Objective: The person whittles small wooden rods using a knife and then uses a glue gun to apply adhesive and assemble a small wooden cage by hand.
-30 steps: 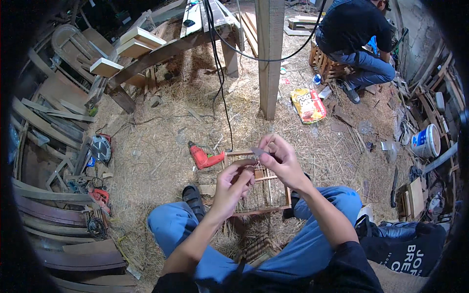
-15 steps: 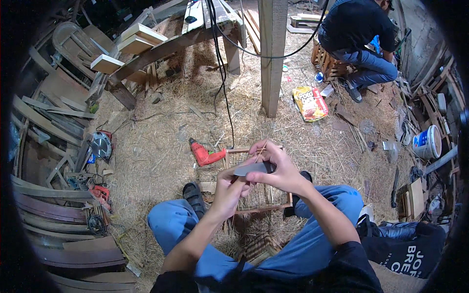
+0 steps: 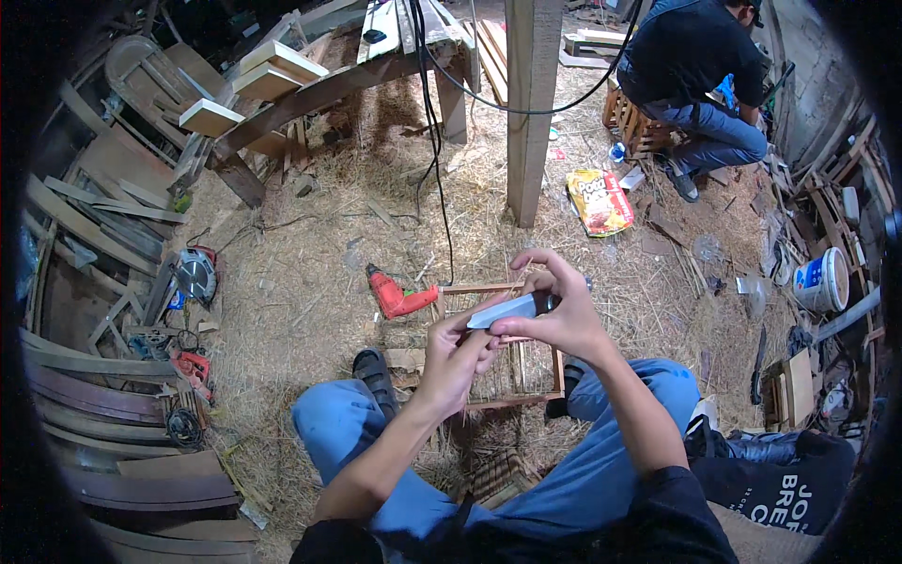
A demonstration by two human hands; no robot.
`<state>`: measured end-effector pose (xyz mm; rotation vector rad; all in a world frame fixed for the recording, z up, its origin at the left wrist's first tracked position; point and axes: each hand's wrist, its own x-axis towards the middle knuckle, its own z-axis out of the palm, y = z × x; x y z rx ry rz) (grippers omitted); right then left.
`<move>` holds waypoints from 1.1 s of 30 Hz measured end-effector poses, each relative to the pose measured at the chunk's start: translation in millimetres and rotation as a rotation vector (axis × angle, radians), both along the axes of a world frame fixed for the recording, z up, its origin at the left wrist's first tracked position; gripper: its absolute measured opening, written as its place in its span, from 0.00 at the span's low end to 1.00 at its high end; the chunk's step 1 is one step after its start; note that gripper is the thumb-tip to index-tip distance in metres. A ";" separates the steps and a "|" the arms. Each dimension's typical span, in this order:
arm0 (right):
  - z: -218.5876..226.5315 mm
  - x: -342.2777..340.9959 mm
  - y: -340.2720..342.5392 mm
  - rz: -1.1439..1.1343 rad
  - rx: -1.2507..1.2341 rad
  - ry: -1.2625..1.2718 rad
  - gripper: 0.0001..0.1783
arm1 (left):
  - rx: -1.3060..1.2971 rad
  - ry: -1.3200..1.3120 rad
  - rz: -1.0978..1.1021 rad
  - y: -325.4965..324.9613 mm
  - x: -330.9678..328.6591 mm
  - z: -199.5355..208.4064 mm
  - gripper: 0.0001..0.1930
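My right hand (image 3: 568, 320) is closed on a knife (image 3: 505, 312), its wide grey blade pointing left and its dark handle mostly covered by my fingers. My left hand (image 3: 451, 362) is closed just left of the blade, around a thin wooden stick largely hidden by my fingers. Fine straw-coloured slivers rise by my right fingertips. Below both hands, between my feet, lies a slatted wooden frame (image 3: 503, 402). A red power drill (image 3: 399, 296) rests on the ground beside the frame's far left corner.
Wood shavings cover the floor. A wooden post (image 3: 533, 122) stands ahead, with black cables (image 3: 430, 141) hanging left of it. A circular saw (image 3: 196, 275) lies left, near stacked boards. A white bucket (image 3: 820, 282) sits right. Another person (image 3: 695, 75) crouches at the far right.
Both hands have shifted slightly right, and the knife has turned so its blade catches more light. My right index finger has lifted and spread from the blade.
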<state>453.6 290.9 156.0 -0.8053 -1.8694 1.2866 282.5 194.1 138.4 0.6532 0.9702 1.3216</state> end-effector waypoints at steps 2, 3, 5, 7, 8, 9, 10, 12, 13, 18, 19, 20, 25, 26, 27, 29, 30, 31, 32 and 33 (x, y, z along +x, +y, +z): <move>0.3 1.6 2.8 -0.018 0.021 0.008 0.37 | -0.006 -0.029 -0.007 4.1 2.4 2.4 0.21; -0.1 2.4 4.2 -0.036 0.040 0.017 0.37 | -0.014 -0.057 -0.013 5.9 3.4 3.5 0.21; 0.4 4.8 5.6 -0.048 0.027 0.004 0.38 | -0.018 -0.076 -0.027 8.0 4.5 5.9 0.21; -0.3 6.8 8.5 -0.063 0.020 -0.007 0.38 | -0.018 -0.093 -0.043 10.6 6.2 9.1 0.21; -3.0 7.3 10.0 -0.075 0.036 0.007 0.39 | -0.020 -0.092 -0.039 11.2 8.2 8.7 0.21; -3.8 7.7 11.5 -0.086 0.053 0.022 0.40 | -0.022 -0.091 -0.036 12.5 10.1 8.8 0.21; -3.3 6.8 12.9 -0.071 0.096 0.061 0.39 | -0.018 -0.092 -0.034 14.6 11.6 9.4 0.21; -4.6 9.8 15.5 -0.095 0.119 0.035 0.39 | -0.016 -0.113 -0.034 16.8 10.7 8.1 0.21; -5.1 11.4 17.5 -0.110 0.143 0.010 0.39 | -0.011 -0.132 -0.023 17.9 10.7 7.8 0.20; 2.1 13.6 15.3 -0.168 0.163 -0.087 0.39 | 0.015 -0.138 -0.036 16.6 7.2 7.8 0.21; 0.4 12.2 14.5 -0.176 0.199 -0.062 0.37 | 0.002 -0.143 -0.031 16.3 6.1 8.3 0.21; -1.2 10.8 13.7 -0.181 0.235 -0.038 0.34 | -0.011 -0.150 -0.025 15.3 4.9 9.1 0.21; 7.3 19.7 25.8 -0.414 0.061 0.038 0.19 | -0.061 -0.060 -0.067 3.2 1.7 20.5 0.20; 10.9 21.4 28.8 -0.418 0.101 0.047 0.18 | -0.051 -0.063 -0.061 2.4 0.5 20.5 0.20; 14.9 20.7 29.5 -0.423 0.141 0.057 0.17 | -0.041 -0.066 -0.054 1.7 -1.2 20.1 0.21; 18.1 12.2 14.9 -0.369 0.073 0.008 0.18 | -0.045 -0.112 -0.044 3.0 -4.1 16.0 0.21; 15.3 2.0 8.1 -0.227 0.214 -0.041 0.19 | -0.041 -0.101 -0.022 2.2 -8.6 15.5 0.21; 13.8 -5.8 3.7 -0.084 0.355 -0.090 0.20 | -0.038 -0.091 0.000 0.9 -12.2 15.9 0.21; 14.8 -9.2 1.7 -0.084 0.355 -0.089 0.20 | -0.073 -0.077 0.055 -0.9 -8.7 19.1 0.20; 17.0 -11.8 -0.4 -0.048 0.417 -0.134 0.21 | -0.074 -0.077 0.056 -1.5 -9.1 18.1 0.20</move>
